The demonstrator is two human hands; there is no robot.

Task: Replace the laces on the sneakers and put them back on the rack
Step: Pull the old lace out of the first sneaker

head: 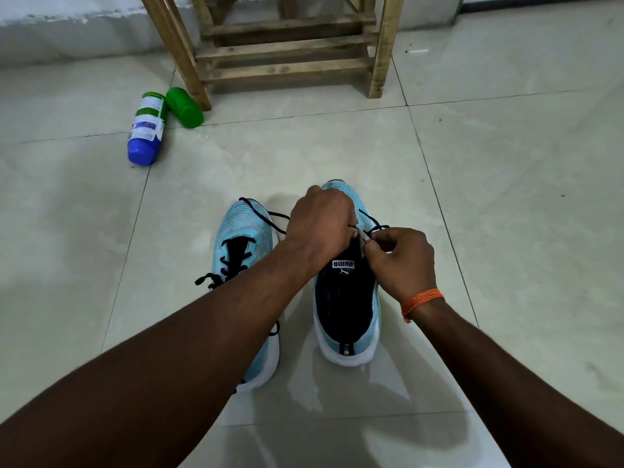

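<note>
Tiled floor, wooden rack behind, left hand and right hand fingers curled, pinching black lace on blue sneaker

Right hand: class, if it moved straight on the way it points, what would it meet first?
Probably the left hand: the right hand points up-left over the light-blue mesh sneaker, and both hands' fingers pinch the same pale lace end. Depth is unclear.
</note>
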